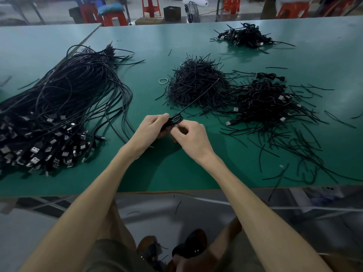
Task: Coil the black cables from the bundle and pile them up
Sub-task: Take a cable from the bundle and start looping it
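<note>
My left hand (pixel 150 129) grips a small coiled black cable (pixel 175 120) above the green table (pixel 176 169). A thin black twist tie (pixel 198 99) sticks up and away from the coil. My right hand (pixel 193 138) pinches at the coil from the right, fingers curled against it. A large bundle of uncoiled black USB cables (pixel 64 107) lies at the left, plugs toward the front edge. A pile of coiled cables (pixel 269 103) sits to the right of my hands.
A heap of short black ties (pixel 196 83) lies in the table's middle, with a white ring (pixel 163 81) beside it. Another coiled pile (pixel 245 36) sits far back right. Loose ties (pixel 294 152) scatter at front right. Red stools (pixel 151 6) stand beyond the table.
</note>
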